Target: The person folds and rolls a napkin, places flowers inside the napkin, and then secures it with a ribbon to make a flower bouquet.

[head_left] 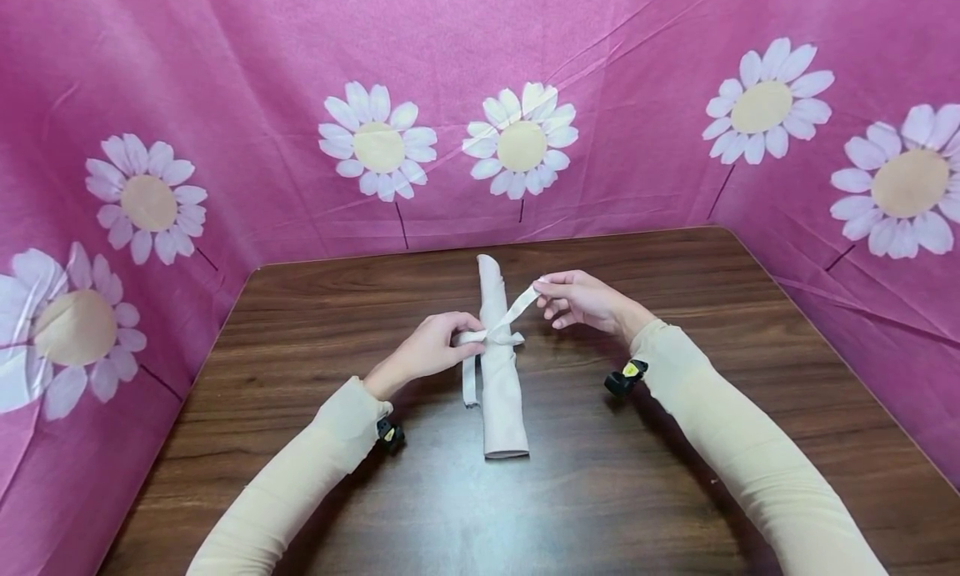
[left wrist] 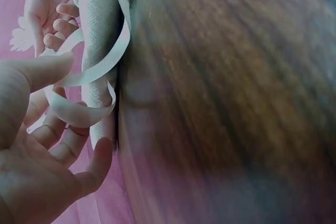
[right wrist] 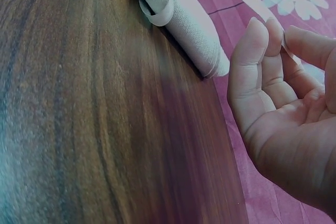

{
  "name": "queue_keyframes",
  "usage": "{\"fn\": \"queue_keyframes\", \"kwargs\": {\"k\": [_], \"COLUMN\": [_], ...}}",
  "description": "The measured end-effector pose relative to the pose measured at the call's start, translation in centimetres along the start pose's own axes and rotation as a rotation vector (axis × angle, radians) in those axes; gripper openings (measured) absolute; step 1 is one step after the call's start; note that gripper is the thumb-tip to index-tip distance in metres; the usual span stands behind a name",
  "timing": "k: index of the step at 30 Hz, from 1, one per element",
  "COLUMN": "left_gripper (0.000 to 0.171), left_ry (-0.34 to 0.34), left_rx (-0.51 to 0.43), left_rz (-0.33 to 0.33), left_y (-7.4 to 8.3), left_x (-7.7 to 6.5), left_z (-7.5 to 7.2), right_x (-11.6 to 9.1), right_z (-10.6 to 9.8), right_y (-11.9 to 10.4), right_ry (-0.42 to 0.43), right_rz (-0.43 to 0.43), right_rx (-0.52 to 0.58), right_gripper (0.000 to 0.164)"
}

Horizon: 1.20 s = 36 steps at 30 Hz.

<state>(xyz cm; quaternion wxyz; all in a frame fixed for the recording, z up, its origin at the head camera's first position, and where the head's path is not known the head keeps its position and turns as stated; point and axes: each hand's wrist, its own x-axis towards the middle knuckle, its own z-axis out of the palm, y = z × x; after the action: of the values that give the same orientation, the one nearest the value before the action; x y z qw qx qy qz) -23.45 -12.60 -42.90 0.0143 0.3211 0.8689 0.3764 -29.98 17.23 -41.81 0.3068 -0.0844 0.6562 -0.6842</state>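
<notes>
A rolled beige cloth (head_left: 504,401) lies lengthwise on the table, pointing away from me. A white fabric ribbon (head_left: 517,308) crosses around its middle. My left hand (head_left: 433,343), at the roll's left side, pinches part of the ribbon between thumb and fingers. In the left wrist view the ribbon (left wrist: 79,114) loops loosely beside the roll (left wrist: 97,51). My right hand (head_left: 588,299) is raised to the right of the roll and pinches a ribbon end, drawn up at a slant. One loose ribbon tail (head_left: 470,383) hangs down along the roll's left side.
The brown wood-grain table (head_left: 337,293) extends around the roll on every side. Pink cloth (head_left: 450,42) with printed white daisies encloses its back and sides. Black wrist cameras (head_left: 626,378) sit on both cream sleeves.
</notes>
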Motion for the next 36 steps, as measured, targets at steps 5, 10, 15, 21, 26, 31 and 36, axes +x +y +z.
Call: {"fn": "queue_keyframes", "kwargs": {"k": [5,10,15,21,26,31,36], "left_gripper": [0.011,0.010,0.010,0.011,0.011,0.009,0.009], "left_ry": [0.048,0.093,0.133,0.158,0.173,0.186,0.176], "left_rx": [-0.004,-0.001,-0.010,-0.027,-0.054,-0.078,-0.137], "left_rz": [-0.014,-0.020,-0.001,0.009,0.018,0.012,-0.012], "left_y": [0.0,0.0,-0.2,-0.2,-0.3,-0.7,-0.7], "left_x": [0.2,0.5,0.7,1.0,1.2,1.5,1.6], "left_z": [0.2,0.3,0.3,0.4,0.4,0.6,0.7], "right_x": [-0.1,-0.4,-0.5,-0.6,-0.7,-0.8,-0.8], "right_z": [0.0,-0.3,-0.5,-0.7,-0.8,-0.9,-1.0], "right_y": [-0.1,-0.1,0.1,0.1,0.2,0.2,0.3], "right_ry": [0.002,0.003,0.004,0.001,0.005,0.008,0.002], "right_rz": [0.007,0.016,0.013,0.014,0.017,0.018,0.020], "right_rx": [-0.001,-0.005,-0.010,-0.010,-0.013,-0.011,-0.008], "right_gripper": [0.014,0.014,0.015,0.015,0.014,0.014,0.014]}}
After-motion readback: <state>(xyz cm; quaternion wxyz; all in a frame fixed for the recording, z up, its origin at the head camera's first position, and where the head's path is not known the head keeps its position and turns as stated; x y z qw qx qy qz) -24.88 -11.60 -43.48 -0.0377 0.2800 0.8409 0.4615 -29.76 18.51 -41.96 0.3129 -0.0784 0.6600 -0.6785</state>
